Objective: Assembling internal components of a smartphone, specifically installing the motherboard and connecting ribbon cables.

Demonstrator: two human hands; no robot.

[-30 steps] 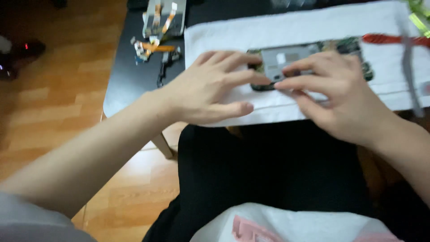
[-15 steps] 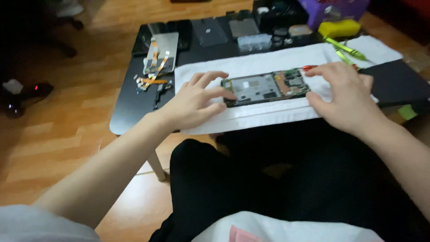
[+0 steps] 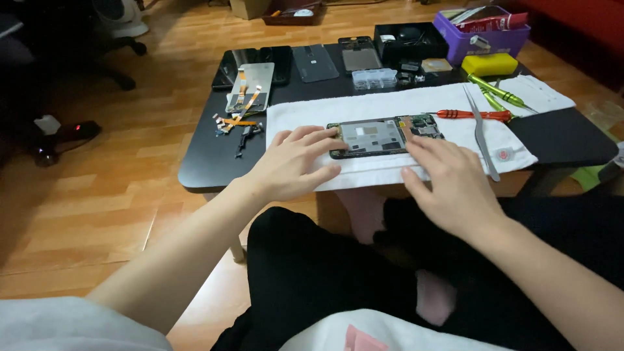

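Note:
An opened smartphone (image 3: pixel 380 136) with its back removed lies on a white towel (image 3: pixel 312 110) on a low black table (image 3: pixel 201 162). My left hand (image 3: pixel 292 164) rests flat on the towel, fingers spread, its fingertips touching the phone's left end. My right hand (image 3: pixel 448 179) lies palm down at the phone's right end, the index fingertip on the exposed circuit board. Neither hand grips anything.
Metal tweezers (image 3: pixel 481 133), a red screwdriver (image 3: pixel 471 115) and green tools (image 3: pixel 497 92) lie right of the phone. Behind are phone screens and back covers (image 3: pixel 315 63), a clear parts box (image 3: pixel 373 78), a yellow block (image 3: pixel 489 64), a purple bin (image 3: pixel 484 36). Loose flex cables (image 3: pixel 237 123) sit left.
The camera has pulled back and up, so the whole table shows. Both hands stay at the phone's ends; the right hand has shifted in from the towel's right side to the phone.

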